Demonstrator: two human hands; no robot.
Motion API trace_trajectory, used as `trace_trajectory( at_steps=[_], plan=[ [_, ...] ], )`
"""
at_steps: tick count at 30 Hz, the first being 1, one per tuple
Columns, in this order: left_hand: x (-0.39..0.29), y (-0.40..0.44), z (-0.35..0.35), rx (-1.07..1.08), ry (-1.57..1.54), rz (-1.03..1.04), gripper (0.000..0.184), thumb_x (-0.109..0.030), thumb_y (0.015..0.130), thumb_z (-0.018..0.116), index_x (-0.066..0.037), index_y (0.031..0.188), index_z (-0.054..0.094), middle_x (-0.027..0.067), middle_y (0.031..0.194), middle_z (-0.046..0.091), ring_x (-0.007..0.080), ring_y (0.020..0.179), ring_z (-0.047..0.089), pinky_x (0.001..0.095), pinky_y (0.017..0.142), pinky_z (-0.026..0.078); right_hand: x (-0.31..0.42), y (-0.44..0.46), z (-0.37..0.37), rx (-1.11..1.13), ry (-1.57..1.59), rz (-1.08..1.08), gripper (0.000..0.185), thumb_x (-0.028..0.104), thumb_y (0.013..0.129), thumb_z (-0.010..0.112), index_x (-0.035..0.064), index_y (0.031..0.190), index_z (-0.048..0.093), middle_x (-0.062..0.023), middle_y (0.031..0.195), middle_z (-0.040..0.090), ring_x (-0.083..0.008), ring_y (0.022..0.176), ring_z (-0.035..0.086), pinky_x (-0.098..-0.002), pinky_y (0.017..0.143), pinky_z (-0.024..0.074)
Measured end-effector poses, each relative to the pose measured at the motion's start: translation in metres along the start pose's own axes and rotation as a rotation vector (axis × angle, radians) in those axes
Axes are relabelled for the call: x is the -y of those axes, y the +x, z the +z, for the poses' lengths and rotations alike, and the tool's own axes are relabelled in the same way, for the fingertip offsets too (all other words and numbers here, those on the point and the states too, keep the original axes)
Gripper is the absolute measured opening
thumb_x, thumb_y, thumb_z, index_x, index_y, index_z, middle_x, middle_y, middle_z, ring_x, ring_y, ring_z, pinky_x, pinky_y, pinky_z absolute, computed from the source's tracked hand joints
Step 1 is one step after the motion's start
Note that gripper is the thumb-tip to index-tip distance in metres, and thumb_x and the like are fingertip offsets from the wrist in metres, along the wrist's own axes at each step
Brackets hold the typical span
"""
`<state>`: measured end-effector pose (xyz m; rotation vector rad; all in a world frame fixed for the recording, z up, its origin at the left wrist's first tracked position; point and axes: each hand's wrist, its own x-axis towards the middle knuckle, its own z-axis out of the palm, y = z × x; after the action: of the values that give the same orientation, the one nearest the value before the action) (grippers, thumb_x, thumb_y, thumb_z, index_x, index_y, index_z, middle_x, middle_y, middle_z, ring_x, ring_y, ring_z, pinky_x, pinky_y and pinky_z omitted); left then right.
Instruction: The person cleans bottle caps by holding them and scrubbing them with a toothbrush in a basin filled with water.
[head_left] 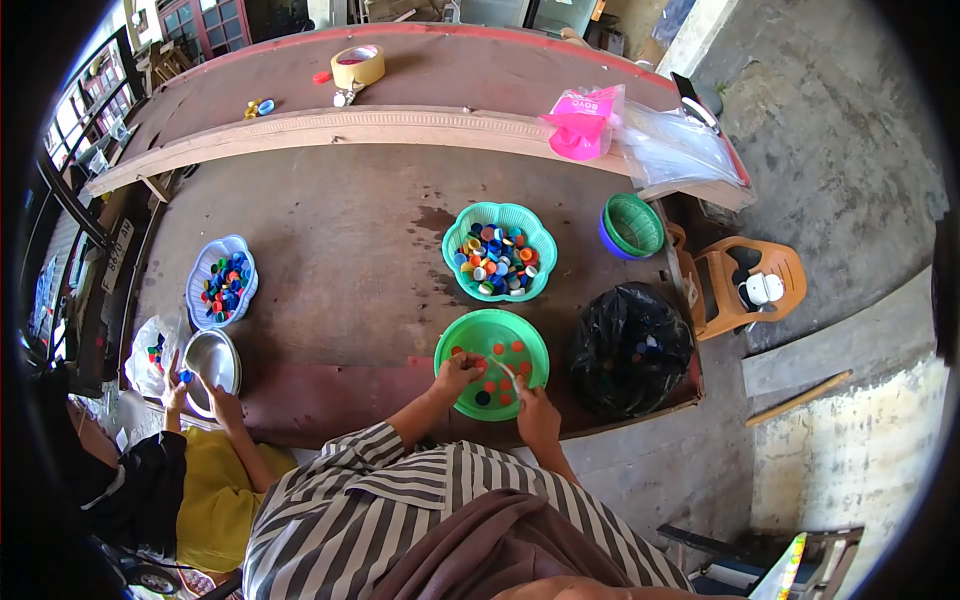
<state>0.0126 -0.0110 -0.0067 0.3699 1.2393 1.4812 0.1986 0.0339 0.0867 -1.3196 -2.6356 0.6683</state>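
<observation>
A round green basin (541, 345) in front of me holds several flat orange-red discs and one dark disc (483, 398). Over the left part of this basin, my left hand (458, 373) is closed in a pinch on a small orange-red disc (481, 364). My right hand (538, 412), at the basin's near right side, grips a thin pale tool (509, 372) whose tip points toward the left fingers; its exact kind is too small to tell. Just behind the basin stands a scalloped mint-green basket (549, 245) full of bottle caps in many colours.
A black plastic bag (630, 350) and stacked baskets (634, 224) stand at right. On the left, another person's hands (222, 405) work by a metal bowl (238, 365), near a blue basket (192, 290) of caps. A raised wooden ledge (400, 124) bears tape (358, 70) and pink plastic packaging (583, 125).
</observation>
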Motion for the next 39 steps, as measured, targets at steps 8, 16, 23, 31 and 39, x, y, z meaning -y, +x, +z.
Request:
trace_trajectory(
  at_steps=[8, 16, 23, 31, 39],
  plan=[
    [-0.001, 0.0, 0.003, -0.036, -0.034, -0.054, 0.023, 0.002, 0.084, 0.058, 0.004, 0.107, 0.054, 0.0071, 0.096, 0.059, 0.0138, 0.087, 0.059, 0.0258, 0.076, 0.051, -0.006, 0.008, -0.002, 0.011, -0.097, 0.047, 0.038, 0.014, 0.087, 0.047, 0.0211, 0.123, 0.055, -0.0125, 0.093, 0.057, -0.0338, 0.079, 0.061, -0.043, 0.065, 0.0497],
    [-0.011, -0.003, 0.006, -0.071, -0.199, -0.076, 0.02, -0.008, 0.088, 0.058, 0.004, 0.103, 0.055, 0.008, 0.096, 0.059, 0.0142, 0.088, 0.059, 0.0242, 0.08, 0.05, 0.002, 0.031, 0.001, 0.026, -0.061, 0.002, 0.034, 0.015, 0.088, 0.047, 0.0188, 0.121, 0.057, -0.0125, 0.094, 0.059, -0.0323, 0.081, 0.061, -0.0419, 0.067, 0.0493],
    [0.0, 0.008, -0.002, 0.026, -0.52, -0.083, 0.021, -0.017, 0.092, 0.054, 0.001, 0.102, 0.056, 0.0065, 0.097, 0.061, 0.0136, 0.087, 0.06, 0.0242, 0.083, 0.05, 0.015, 0.006, -0.007, -0.009, 0.096, 0.026, 0.032, 0.02, 0.09, 0.048, 0.0199, 0.122, 0.056, -0.0139, 0.093, 0.059, -0.0356, 0.083, 0.06, -0.0453, 0.069, 0.0475],
    [-0.017, -0.01, 0.009, 0.097, -0.485, -0.159, 0.021, -0.021, 0.095, 0.048, -0.003, 0.102, 0.057, 0.0071, 0.097, 0.063, 0.0142, 0.088, 0.06, 0.0275, 0.084, 0.05, 0.009, 0.001, -0.011, -0.015, 0.106, 0.066, 0.033, 0.02, 0.09, 0.05, 0.0189, 0.122, 0.055, -0.015, 0.092, 0.058, -0.037, 0.085, 0.058, -0.0459, 0.07, 0.0462],
    [-0.012, -0.004, 0.006, 0.097, -0.465, -0.116, 0.018, -0.02, 0.096, 0.045, -0.005, 0.1, 0.054, 0.0072, 0.096, 0.061, 0.0177, 0.094, 0.06, 0.0304, 0.085, 0.05, 0.009, -0.001, -0.001, 0.023, 0.107, 0.024, 0.037, 0.017, 0.089, 0.049, 0.0193, 0.126, 0.051, -0.0145, 0.092, 0.057, -0.0361, 0.082, 0.06, -0.0465, 0.067, 0.048]
  ],
)
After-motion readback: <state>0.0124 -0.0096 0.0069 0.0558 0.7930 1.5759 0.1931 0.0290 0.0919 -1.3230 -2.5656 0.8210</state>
